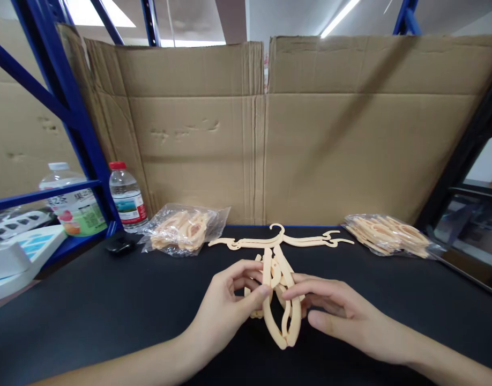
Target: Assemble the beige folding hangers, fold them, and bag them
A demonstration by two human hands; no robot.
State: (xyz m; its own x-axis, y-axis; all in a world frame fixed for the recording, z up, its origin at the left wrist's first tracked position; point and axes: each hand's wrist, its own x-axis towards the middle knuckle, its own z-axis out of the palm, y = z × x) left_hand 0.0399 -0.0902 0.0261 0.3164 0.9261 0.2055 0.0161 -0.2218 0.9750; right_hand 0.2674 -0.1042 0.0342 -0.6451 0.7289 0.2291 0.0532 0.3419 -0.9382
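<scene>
A cream plastic folding hanger [295, 313] is folded, its two arms meeting near the bottom. My left hand [225, 305] pinches its left arm between thumb and fingers. On the other side, my right hand [342, 311] has a fingertip over the front of the right arm and other fingers behind it; the thumb is apart from it. More cream hanger pieces [257, 313] show behind the folded hanger, partly hidden by it and my left hand. Just beyond my hands an unfolded hanger [277, 239] lies on the black table [161, 311], its hook pointing away.
Clear bags of cream hangers lie at back left [181, 230] and back right [386, 234]. A red-capped water bottle [127, 198], a larger labelled bottle [77, 201] and a small black object [120, 244] stand left. Cardboard [198, 139] walls the back; a blue frame [75, 118] rises left.
</scene>
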